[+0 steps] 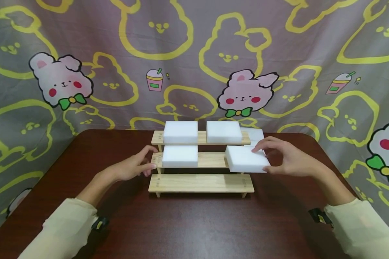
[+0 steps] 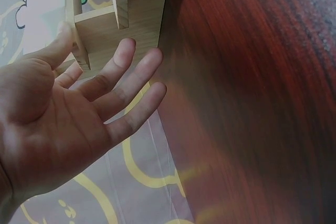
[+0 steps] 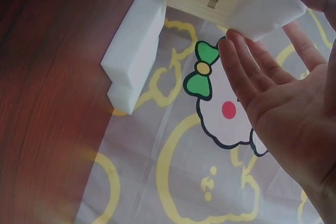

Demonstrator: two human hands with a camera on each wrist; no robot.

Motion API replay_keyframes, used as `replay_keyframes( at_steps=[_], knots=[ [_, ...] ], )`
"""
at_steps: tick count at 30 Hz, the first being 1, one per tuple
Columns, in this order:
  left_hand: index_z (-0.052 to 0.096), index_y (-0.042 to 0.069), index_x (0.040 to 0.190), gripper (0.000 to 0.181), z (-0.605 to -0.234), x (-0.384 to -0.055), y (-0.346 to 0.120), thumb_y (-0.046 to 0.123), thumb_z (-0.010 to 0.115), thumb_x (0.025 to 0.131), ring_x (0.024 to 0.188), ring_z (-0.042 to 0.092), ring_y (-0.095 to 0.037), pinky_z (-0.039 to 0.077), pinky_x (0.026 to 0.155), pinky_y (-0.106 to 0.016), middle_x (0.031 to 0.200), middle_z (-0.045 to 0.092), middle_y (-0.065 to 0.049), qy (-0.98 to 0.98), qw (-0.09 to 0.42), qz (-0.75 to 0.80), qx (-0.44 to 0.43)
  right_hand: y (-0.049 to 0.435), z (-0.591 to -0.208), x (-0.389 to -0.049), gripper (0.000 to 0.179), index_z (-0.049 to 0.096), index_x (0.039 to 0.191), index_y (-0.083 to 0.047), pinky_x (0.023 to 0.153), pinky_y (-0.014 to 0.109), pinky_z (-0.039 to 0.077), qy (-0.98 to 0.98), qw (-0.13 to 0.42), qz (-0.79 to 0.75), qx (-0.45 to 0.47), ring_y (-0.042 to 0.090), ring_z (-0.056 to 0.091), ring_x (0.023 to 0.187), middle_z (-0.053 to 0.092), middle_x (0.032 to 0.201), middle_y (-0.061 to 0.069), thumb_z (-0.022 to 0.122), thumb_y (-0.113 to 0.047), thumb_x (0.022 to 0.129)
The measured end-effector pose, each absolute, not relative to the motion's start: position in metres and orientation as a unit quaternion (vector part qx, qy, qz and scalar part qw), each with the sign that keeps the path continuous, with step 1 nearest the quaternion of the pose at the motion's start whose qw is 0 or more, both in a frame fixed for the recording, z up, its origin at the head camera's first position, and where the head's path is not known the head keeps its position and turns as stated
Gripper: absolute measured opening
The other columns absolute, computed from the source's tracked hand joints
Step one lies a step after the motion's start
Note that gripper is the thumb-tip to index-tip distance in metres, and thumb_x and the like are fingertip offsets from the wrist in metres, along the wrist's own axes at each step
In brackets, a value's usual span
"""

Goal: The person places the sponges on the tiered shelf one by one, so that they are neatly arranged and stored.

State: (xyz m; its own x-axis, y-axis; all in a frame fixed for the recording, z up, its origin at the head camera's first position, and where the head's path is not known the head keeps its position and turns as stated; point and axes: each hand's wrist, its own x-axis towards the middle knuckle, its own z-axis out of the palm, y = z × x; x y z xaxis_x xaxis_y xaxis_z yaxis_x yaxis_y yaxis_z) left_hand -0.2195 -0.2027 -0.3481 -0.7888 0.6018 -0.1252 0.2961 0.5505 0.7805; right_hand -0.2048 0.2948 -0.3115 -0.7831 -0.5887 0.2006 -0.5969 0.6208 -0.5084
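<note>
A three-step wooden display stand (image 1: 201, 183) stands on the table. My left hand (image 1: 134, 167) is at the left end of its middle step; in the left wrist view the thumb and index finger pinch the board's end (image 2: 79, 45), and the other fingers extend loosely. With thumb and fingers my right hand (image 1: 290, 158) holds a white foam block (image 1: 247, 160), slightly turned, at the right end of the middle step. Another foam block (image 1: 179, 156) sits at that step's left. Two more, a left block (image 1: 180, 132) and a right block (image 1: 223, 132), lie on the top step.
Behind the stand's right side, more white foam blocks (image 3: 134, 40) lie stacked on the dark red wooden table (image 1: 194, 226). A grey curtain (image 1: 188, 75) with yellow outlines and cartoon rabbits hangs right behind the table. The lowest step is bare wood.
</note>
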Motion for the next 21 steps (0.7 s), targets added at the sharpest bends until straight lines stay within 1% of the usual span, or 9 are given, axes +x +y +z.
replay_keyframes(
  at_steps=[7, 10, 16, 21],
  knots=[
    [0.025, 0.005, 0.143, 0.045, -0.347, -0.219, -0.203, 0.013, 0.054, 0.109, 0.080, 0.061, -0.027, 0.049, 0.071, -0.041, 0.082, 0.062, -0.013, 0.860, 0.197, 0.395, 0.257, 0.288, -0.314, -0.205, 0.054, 0.069, 0.119, -0.022, 0.085, 0.027, 0.054, -0.893, 0.027, 0.288, 0.346, 0.011, 0.054, 0.106, 0.062, 0.124, -0.002, 0.090, -0.003, 0.073],
    [0.025, 0.005, 0.143, 0.045, -0.347, -0.218, -0.203, 0.014, 0.054, 0.110, 0.080, 0.061, -0.027, 0.048, 0.070, -0.041, 0.082, 0.062, -0.012, 0.860, 0.198, 0.395, 0.256, 0.283, -0.315, -0.205, 0.052, 0.070, 0.119, -0.020, 0.085, 0.026, 0.055, -0.887, 0.028, 0.298, 0.350, 0.012, 0.055, 0.106, 0.062, 0.123, -0.001, 0.090, -0.002, 0.074],
    [0.025, 0.005, 0.143, 0.044, -0.347, -0.218, -0.203, 0.014, 0.054, 0.110, 0.081, 0.061, -0.027, 0.048, 0.072, -0.042, 0.082, 0.062, -0.012, 0.860, 0.197, 0.396, 0.255, 0.274, -0.318, -0.206, 0.051, 0.070, 0.119, -0.019, 0.081, 0.030, 0.057, -0.880, 0.038, 0.311, 0.357, 0.014, 0.056, 0.104, 0.063, 0.122, 0.001, 0.091, -0.004, 0.075],
    [0.026, 0.005, 0.143, 0.044, -0.348, -0.219, -0.203, 0.013, 0.054, 0.109, 0.081, 0.061, -0.027, 0.048, 0.072, -0.042, 0.082, 0.062, -0.012, 0.859, 0.198, 0.397, 0.255, 0.269, -0.321, -0.207, 0.052, 0.070, 0.119, -0.017, 0.076, 0.028, 0.058, -0.878, 0.025, 0.326, 0.350, 0.018, 0.057, 0.103, 0.062, 0.124, 0.005, 0.091, -0.001, 0.074]
  ],
)
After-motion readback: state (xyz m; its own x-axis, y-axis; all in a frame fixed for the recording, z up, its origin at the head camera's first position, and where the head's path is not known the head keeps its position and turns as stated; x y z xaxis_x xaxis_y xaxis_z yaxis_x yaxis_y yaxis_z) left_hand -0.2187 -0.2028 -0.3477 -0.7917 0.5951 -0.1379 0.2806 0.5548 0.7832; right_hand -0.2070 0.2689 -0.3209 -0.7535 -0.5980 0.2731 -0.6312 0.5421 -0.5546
